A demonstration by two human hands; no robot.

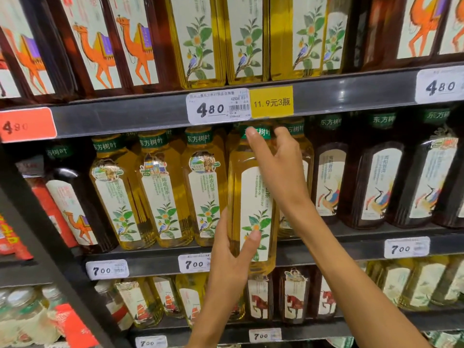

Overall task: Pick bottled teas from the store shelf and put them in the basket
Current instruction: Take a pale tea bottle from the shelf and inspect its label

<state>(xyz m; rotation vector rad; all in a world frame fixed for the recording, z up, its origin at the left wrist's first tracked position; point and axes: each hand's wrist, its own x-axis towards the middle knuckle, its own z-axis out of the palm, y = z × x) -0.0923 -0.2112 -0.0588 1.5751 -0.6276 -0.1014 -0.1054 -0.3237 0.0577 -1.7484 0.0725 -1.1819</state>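
Broadly, a dark store shelf (351,243) fills the view in tiers, each edge carrying price tags: a white tag (218,106) reading 480 beside a yellow promotion tag (272,101) on the upper rail, and white tags reading 700 on the rails below. On the middle tier stands a row of yellow bottled teas (163,189) with green cap bands and white labels showing a leafy branch and a bird, flanked on the right by dark bottled teas (376,187) with crane labels and on the left by a dark bottle with a camel label (72,204). One yellow tea bottle (251,197) sits forward of its row, upright, its base lower than the shelf edge, held between both hands. The right hand (278,162) wraps the bottle's upper part, fingers curled round near the green cap band. The left hand (232,249) grips the lower body, thumb pressed across the label and fingers behind.
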